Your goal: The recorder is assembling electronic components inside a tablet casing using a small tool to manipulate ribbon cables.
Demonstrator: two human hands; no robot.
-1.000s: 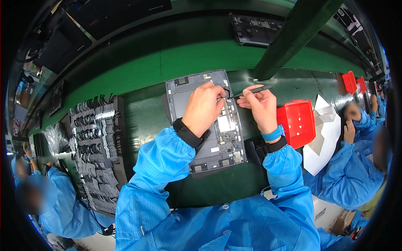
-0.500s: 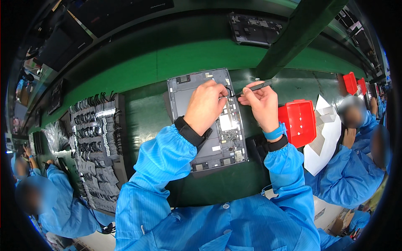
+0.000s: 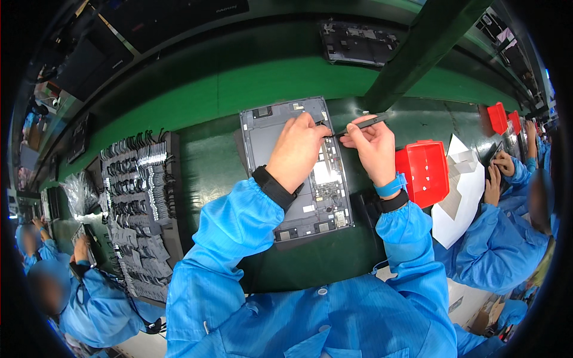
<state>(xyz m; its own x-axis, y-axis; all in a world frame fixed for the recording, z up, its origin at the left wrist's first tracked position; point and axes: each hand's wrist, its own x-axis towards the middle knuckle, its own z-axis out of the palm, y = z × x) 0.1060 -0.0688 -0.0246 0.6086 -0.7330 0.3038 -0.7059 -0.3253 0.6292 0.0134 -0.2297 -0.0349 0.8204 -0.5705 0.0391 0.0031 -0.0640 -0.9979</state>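
Two blue-sleeved forearms come in from the lower edge, over a dark green work surface (image 3: 215, 173). Left hand (image 3: 295, 152), black band at the wrist, lies palm-down on the opened grey tablet chassis with exposed boards (image 3: 298, 170); fingertips pressed on its upper right part, holding nothing that shows. Right hand (image 3: 373, 146), blue wrist strap, fingers closed, pinching a slim black pen-like tool (image 3: 358, 125); tool tip points left, just beside the left fingertips, at the chassis's upper right edge. Whether the tip touches the chassis: cannot tell. Chassis lies flat, centre of the surface, long side running away from the person. Just right of the right wrist: red plastic bin (image 3: 424, 173), then white paper sheets (image 3: 465, 191). Left of the chassis, apart: black tray of small grey parts in rows (image 3: 140, 203). Farther back, beyond a green strip: another opened dark device (image 3: 358, 42). Far right: a co-worker in blue (image 3: 501, 238); more red bins (image 3: 498, 116). Lower left: another person in blue (image 3: 89, 298).
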